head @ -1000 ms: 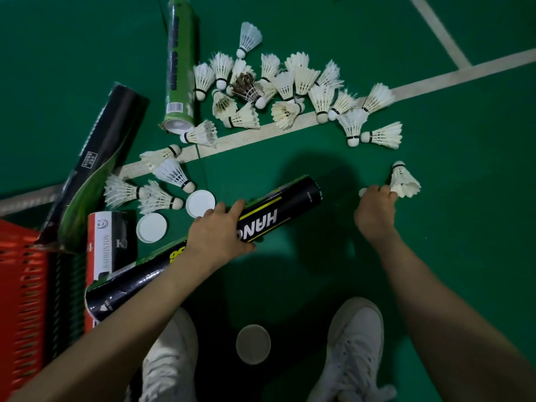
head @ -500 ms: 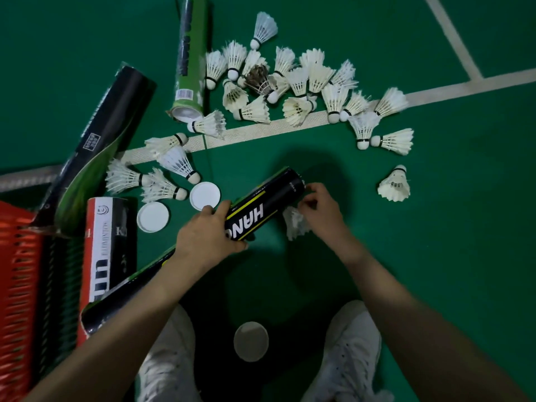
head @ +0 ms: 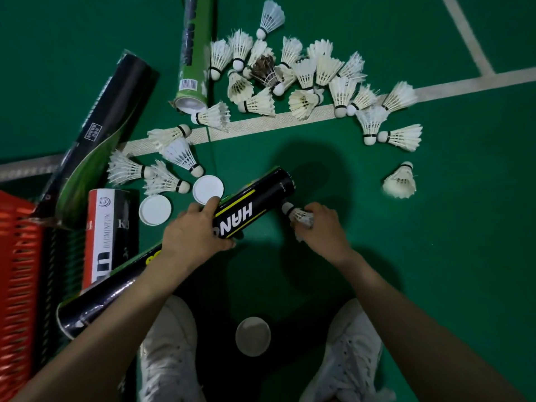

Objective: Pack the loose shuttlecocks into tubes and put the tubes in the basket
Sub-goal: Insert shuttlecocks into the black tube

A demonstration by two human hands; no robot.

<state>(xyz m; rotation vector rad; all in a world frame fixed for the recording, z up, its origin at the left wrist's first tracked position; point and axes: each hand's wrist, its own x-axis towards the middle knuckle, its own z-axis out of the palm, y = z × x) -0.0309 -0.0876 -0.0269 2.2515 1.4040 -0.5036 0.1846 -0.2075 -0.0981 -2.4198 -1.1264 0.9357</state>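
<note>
Left hand (head: 194,239): grip wrapped round the middle of the black tube (head: 255,204). The tube lies slanted over the floor, open mouth pointing up-right, tail end back toward the red basket (head: 17,256). Right hand (head: 322,227): grip pinching one shuttlecock (head: 298,213) by the feathers, cork leading. The cork is just beside the tube mouth but below its rim, not in yet. Step in hand looks like loading this one. To do it clean, bring the cork in line with the bore, or swing the mouth to meet it. Enter straight so the skirt closes evenly, then push on the feather rim rather than crushing the vanes. Brace the tube so it doesn't slide. Can't tell how full it is. Pile of loose shuttlecocks (head: 304,76) lies beyond on the court line, and white caps (head: 208,189) sit near the left hand for closing after.
</note>
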